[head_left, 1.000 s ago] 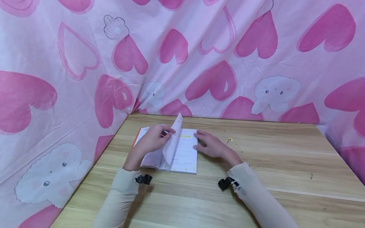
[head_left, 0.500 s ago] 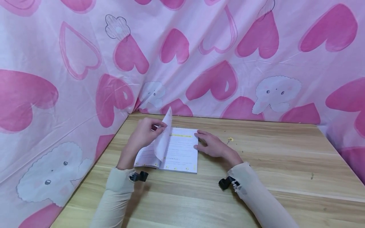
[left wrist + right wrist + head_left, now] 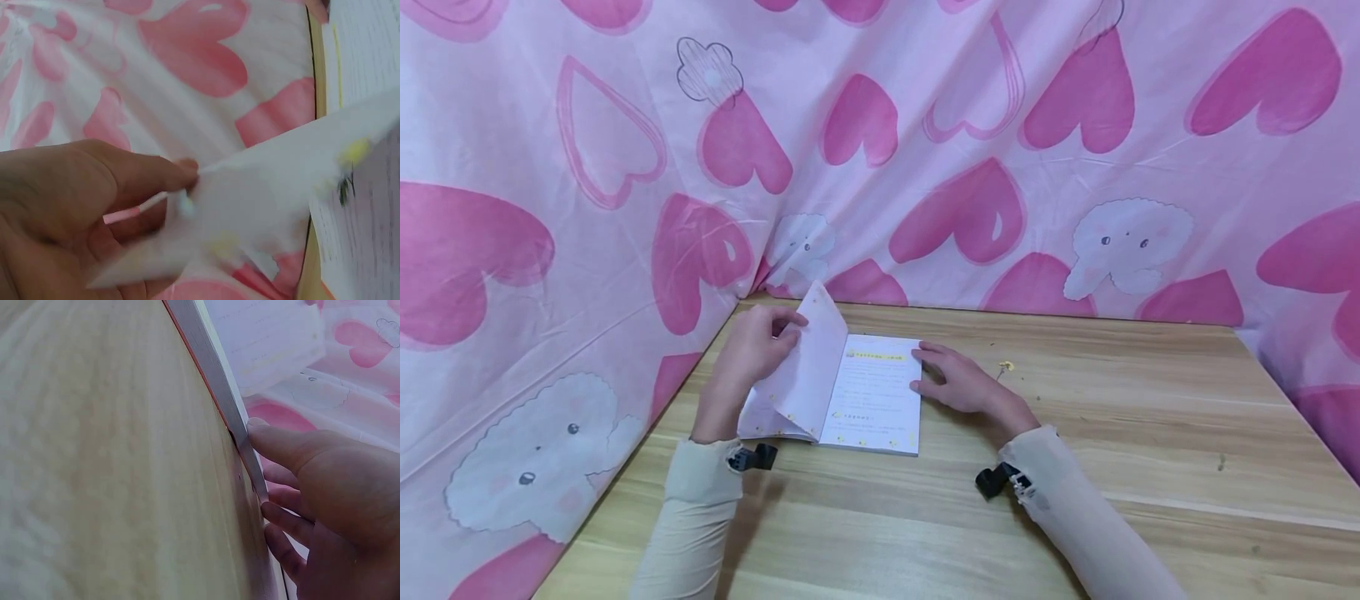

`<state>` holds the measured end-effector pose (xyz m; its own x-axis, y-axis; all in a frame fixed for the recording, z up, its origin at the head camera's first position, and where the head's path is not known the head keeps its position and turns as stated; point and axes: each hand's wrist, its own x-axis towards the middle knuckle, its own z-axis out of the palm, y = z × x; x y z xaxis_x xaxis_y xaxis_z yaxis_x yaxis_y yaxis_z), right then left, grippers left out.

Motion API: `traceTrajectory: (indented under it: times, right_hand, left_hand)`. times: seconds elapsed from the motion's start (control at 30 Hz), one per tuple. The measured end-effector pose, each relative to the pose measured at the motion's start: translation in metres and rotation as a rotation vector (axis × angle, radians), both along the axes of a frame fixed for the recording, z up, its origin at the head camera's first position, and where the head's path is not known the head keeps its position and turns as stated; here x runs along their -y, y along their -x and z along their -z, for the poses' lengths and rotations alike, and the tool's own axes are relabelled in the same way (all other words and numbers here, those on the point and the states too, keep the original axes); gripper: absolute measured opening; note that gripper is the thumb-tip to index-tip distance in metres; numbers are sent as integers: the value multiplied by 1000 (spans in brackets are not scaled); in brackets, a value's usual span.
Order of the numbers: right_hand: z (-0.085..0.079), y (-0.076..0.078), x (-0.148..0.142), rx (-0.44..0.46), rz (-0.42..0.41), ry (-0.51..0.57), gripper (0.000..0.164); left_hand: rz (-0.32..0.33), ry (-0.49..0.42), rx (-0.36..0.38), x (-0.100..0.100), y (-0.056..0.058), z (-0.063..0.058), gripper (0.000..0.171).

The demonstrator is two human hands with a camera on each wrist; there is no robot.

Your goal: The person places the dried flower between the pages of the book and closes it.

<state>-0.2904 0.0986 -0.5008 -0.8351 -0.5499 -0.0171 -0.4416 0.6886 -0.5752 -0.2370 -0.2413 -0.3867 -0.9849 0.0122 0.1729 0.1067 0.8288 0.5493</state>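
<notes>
An open book (image 3: 876, 396) with printed pages and yellow headings lies on the wooden table. My left hand (image 3: 751, 343) pinches one page (image 3: 814, 358) near its outer edge and holds it raised, leaning over the left side of the book. In the left wrist view, that page (image 3: 269, 175) is blurred between thumb and fingers. At the book's right edge rests my right hand (image 3: 953, 380), its fingers relaxed. The right wrist view has the thumb (image 3: 275, 437) on the edge of the page block and the other fingers along the book's side.
A small yellow flower (image 3: 1006, 367) on a thin stem lies on the table (image 3: 1112, 417) right of the right hand. Pink heart-print cloth (image 3: 925, 125) hangs behind and along the left side. Each wrist carries a small black camera (image 3: 996, 482).
My left hand has moved leftward with the page, swinging it from upright over toward the left side. More of the right-hand page shows. The right hand has stayed in place.
</notes>
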Motion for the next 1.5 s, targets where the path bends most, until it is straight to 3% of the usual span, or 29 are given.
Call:
traceTrajectory:
  times: [0.23, 0.4, 0.57, 0.73, 0.9, 1.0, 1.1, 1.37, 1.5]
  right_hand:
    - [1, 1, 0, 8, 3, 11, 73]
    - [1, 0, 0, 10, 0, 17, 72]
    - [2, 0, -1, 14, 4, 14, 73]
    - [3, 1, -1, 7, 5, 11, 73]
    - [3, 2, -1, 5, 1, 8, 72]
    - [3, 2, -1, 4, 3, 1, 72]
    - [2, 2, -1, 6, 4, -4, 72]
    - [1, 1, 0, 12, 8, 1, 74]
    - [2, 1, 0, 4, 0, -4, 73]
  left_hand:
    - [-69, 77, 100, 15, 4, 13, 33]
    - [-110, 133, 168, 22, 15, 33, 27]
    - [-136, 126, 260, 22, 22, 51, 23]
    - [-176, 112, 362, 20, 22, 60, 39]
    - [-164, 196, 396, 15, 20, 64, 50]
    - [-123, 296, 358, 9, 21, 68, 53]
    - [-84, 340, 293, 3, 22, 71, 54]
    - [69, 382, 39, -11, 28, 81, 50]
    - [154, 351, -54, -19, 29, 88, 44]
